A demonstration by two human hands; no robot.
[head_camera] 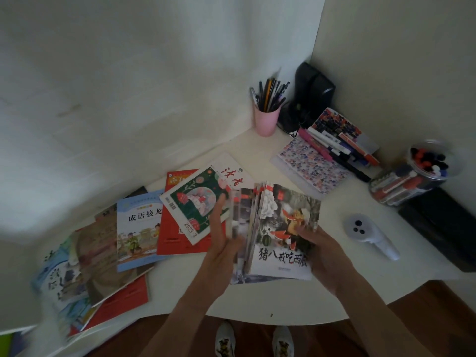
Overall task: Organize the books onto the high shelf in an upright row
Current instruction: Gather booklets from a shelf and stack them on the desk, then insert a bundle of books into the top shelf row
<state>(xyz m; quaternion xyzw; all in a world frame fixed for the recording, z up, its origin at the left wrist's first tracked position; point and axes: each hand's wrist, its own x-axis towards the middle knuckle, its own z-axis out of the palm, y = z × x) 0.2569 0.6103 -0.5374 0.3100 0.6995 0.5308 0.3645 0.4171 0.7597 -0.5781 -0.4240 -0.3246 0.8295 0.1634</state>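
Both hands hold a stack of thin picture books [279, 233] between them at the desk's [257, 300] near edge: the left hand [222, 243] lies flat with straight fingers against the stack's nine o'clock side, while the right hand [319, 249] grips its three o'clock edge, thumb on the cover. More books [139, 228] lie fanned flat toward nine o'clock of the left hand, and a pink pen cup [266, 119] stands at twelve o'clock.

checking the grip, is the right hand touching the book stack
Touching. The head view shows the right hand on the cover of the book stack, its thumb lying across the picture.
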